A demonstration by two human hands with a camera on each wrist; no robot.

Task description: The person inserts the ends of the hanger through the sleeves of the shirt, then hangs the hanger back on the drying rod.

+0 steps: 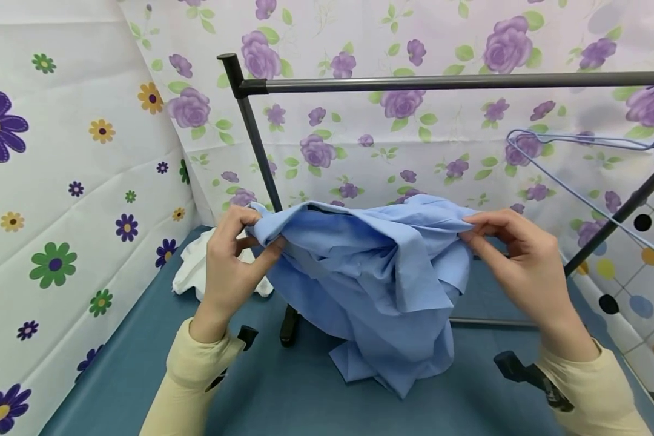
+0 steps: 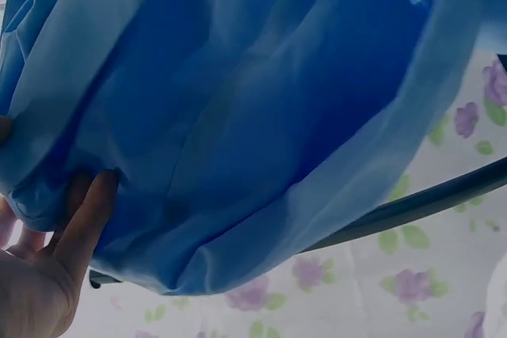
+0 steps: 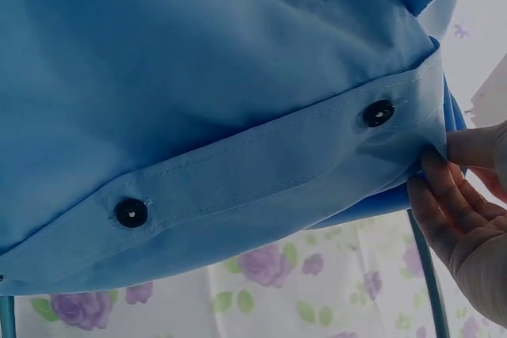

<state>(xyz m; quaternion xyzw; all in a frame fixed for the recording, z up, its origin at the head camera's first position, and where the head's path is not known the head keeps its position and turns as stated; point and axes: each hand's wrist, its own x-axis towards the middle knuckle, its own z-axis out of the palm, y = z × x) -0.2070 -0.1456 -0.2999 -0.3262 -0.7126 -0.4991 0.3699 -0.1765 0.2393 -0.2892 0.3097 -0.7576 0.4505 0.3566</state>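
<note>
A light blue button-up shirt [image 1: 354, 290] hangs bunched and folded between my two hands, in front of a clothes rack. My left hand [image 1: 230, 260] pinches its upper left edge between thumb and fingers. At the upper right, my right hand [image 1: 523, 260] pinches another bit of the cloth with its fingertips. Dark buttons [image 3: 131, 212] run along a stitched band in the right wrist view, with that hand gripping the band's end. In the left wrist view, a folded flap [image 2: 75, 69] of the cloth lies by my fingers. Much of the shirt's shape is hidden in its folds.
A dark metal rack rail [image 1: 441, 82] crosses behind the shirt. Blue hangers [image 1: 594, 140] hang at the right. White cloth [image 1: 193, 263] lies on the blue-green surface [image 1: 283, 387] at the left. Flowered sheets [image 1: 349, 121] form the back and left walls.
</note>
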